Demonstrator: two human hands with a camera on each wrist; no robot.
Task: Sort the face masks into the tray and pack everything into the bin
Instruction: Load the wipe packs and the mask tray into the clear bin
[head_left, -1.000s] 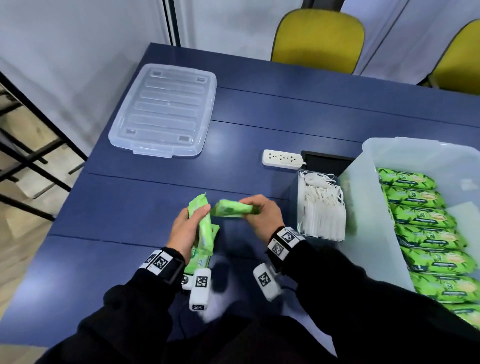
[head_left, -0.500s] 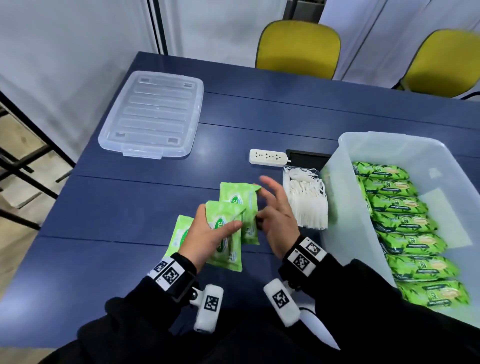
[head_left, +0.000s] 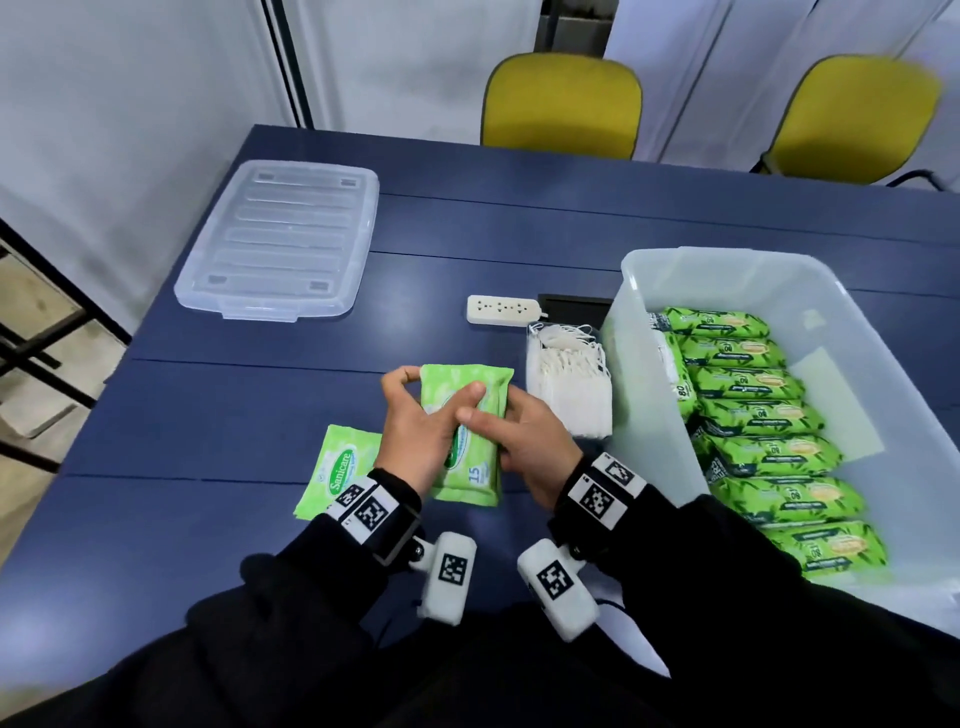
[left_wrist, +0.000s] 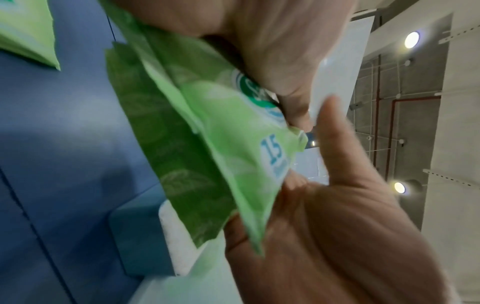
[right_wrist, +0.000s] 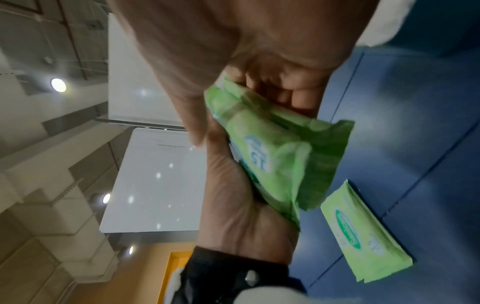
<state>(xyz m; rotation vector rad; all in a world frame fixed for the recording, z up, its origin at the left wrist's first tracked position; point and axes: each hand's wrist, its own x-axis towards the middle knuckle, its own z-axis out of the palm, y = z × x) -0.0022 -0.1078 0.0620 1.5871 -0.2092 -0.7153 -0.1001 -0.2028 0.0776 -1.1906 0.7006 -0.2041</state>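
Grip: left hand (head_left: 415, 431) and right hand (head_left: 524, 441) both clasp two stacked wipe packs (head_left: 470, 410) — edges nearly flush.
Place: above the table's (head_left: 234, 415) near middle; bin (head_left: 883, 332) at the right edge.
Technique: square the edges, then carry flat — probably beside the packed rows.
Left over: another pack (head_left: 337, 467) lies nearby.

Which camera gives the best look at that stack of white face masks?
The head view: the face masks stand in a small tray beside the bin, ear loops visible. The left wrist view shows perhaps a white edge; the right wrist view shows only a blurred white corner.
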